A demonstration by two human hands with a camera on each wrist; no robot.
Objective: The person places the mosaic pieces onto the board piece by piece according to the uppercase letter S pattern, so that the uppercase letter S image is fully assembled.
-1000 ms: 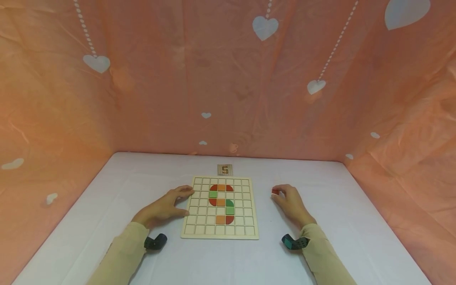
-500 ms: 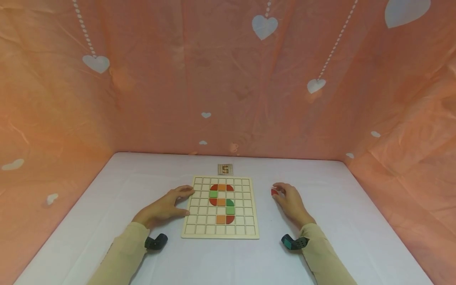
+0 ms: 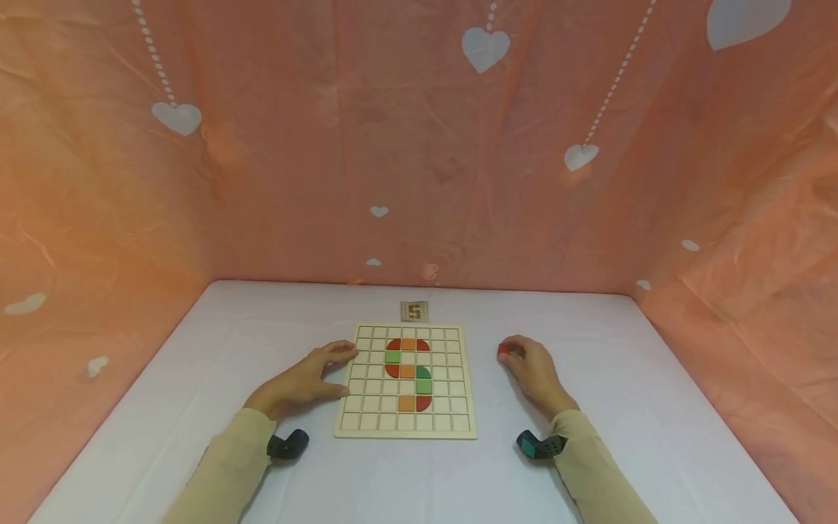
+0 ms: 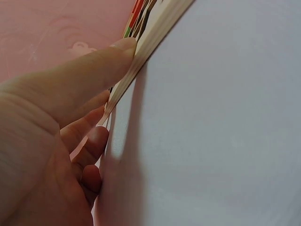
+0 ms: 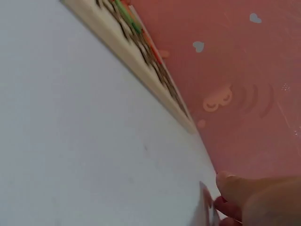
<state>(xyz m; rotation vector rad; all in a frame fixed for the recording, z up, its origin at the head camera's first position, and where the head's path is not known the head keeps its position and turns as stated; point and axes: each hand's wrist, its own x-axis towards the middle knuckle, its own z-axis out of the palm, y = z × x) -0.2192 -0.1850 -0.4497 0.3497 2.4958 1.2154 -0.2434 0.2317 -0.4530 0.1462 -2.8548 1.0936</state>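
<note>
A pale wooden grid board (image 3: 406,435) lies on the table, with red, orange and green tiles set in some of its squares in an S-like curve. Along its left edge rests my left hand (image 3: 304,378), thumb and fingers spread and touching the rim. The left wrist view shows the thumb (image 4: 101,63) against the board's side. To the right of the board, apart from it, my right hand (image 3: 533,371) pinches a small red tile (image 3: 503,350) between thumb and fingers. The fingers partly cover that tile, so its full outline is hidden.
Just beyond the board's far edge lies a small card (image 3: 414,311) printed with a gridded S-like figure. A white cloth (image 3: 589,327) covers the table. Orange-pink curtains (image 3: 419,182) with heart prints stand behind and at both sides.
The red tile has been turned in my right fingers, showing a different side, and that hand has shifted very slightly. My left hand and the board hold their places.
</note>
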